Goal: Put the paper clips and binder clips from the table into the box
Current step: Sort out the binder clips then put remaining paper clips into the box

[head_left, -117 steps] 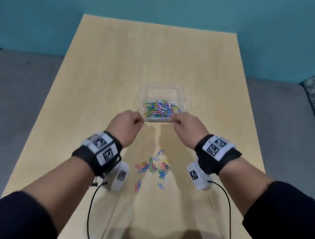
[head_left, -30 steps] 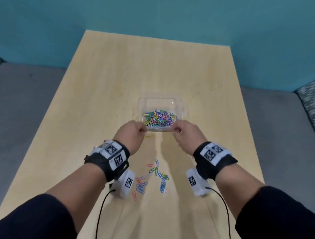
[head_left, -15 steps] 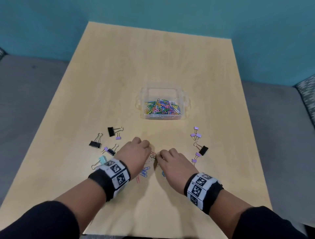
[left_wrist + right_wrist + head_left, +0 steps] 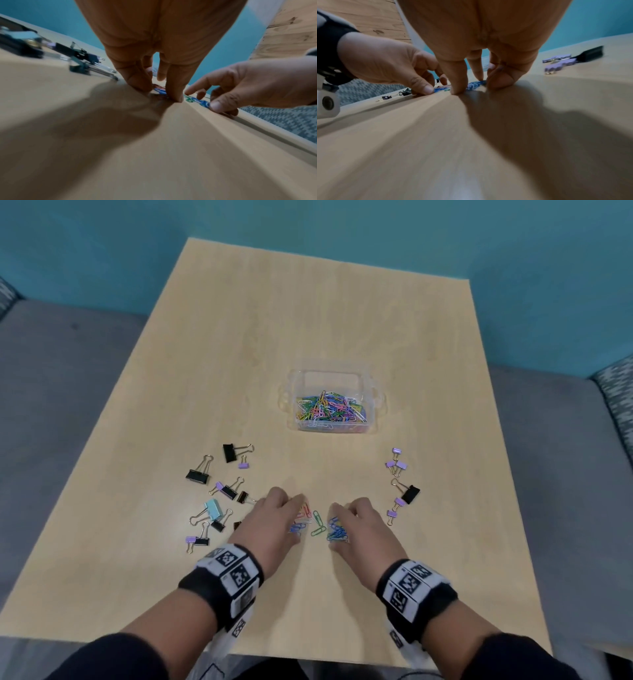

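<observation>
A clear plastic box (image 4: 375, 419) holding a heap of coloured paper clips (image 4: 329, 407) stands mid-table. A small scatter of loose paper clips (image 4: 318, 523) lies near the front edge between my hands. My left hand (image 4: 297, 520) has thumb and curled fingers down around pink and blue clips (image 4: 159, 91). My right hand (image 4: 337, 529) curls the same way round a blue bunch (image 4: 476, 85). Black, purple and pale blue binder clips (image 4: 219, 491) lie to the left, and purple and black ones (image 4: 400, 484) to the right.
The wooden table (image 4: 308, 313) ends close below my wrists. Grey floor lies on both sides, with a teal wall behind. A patterned cushion (image 4: 616, 392) sits at the far right. The binder clips flank both hands closely.
Both hands have come back from the box's near rim to the loose paper clips. Since half a second ago they have parted slightly, each closing over its own bunch.
</observation>
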`<state>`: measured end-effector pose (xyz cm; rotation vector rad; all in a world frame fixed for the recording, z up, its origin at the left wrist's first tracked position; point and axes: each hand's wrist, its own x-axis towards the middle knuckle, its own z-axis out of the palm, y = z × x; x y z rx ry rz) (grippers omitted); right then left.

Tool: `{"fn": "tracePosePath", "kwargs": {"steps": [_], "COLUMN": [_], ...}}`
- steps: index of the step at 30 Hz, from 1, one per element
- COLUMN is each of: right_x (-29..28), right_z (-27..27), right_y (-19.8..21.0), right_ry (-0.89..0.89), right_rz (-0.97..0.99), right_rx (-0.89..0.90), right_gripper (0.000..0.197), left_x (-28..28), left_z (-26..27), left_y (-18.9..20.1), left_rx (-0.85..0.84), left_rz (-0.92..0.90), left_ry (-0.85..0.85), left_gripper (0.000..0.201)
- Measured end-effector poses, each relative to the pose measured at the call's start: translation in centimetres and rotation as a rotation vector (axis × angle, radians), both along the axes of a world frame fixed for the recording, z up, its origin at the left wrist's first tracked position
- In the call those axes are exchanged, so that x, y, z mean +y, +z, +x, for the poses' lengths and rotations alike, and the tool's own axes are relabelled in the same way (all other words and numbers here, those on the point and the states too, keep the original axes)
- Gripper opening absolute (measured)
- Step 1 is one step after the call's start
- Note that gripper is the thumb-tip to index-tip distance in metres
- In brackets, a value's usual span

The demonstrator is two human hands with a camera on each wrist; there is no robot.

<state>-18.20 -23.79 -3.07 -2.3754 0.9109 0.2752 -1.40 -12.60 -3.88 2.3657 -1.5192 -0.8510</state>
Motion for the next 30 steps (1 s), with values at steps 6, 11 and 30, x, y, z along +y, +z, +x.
{"fn": "tracePosePath", "kwargs": {"steps": [6, 11, 30], "right_x": [-1.2, -1.9, -6.0], "right_z": [3.0, 3.5, 4.5], "right_y": [-0.9, -0.5, 0.8], "right_ry": [0.006, 0.051, 0.023], "right_rz": [-0.056, -0.074, -0.018], "right_rx": [-0.03, -0.006, 0.099], "right_gripper": [0.01, 0.018, 0.008], "left_x": [-3.0, -4.3, -6.2], "left_z": [0.1, 0.2, 1.8], "left_y": [-0.2, 0.0, 0.6], "left_rx": [-0.08, -0.189, -0.111], "left_rz": [-0.003, 0.018, 0.102], "left_ry": [-0.006, -0.048, 0.009], "left_gripper": [0.017, 0.015, 0.009]}}
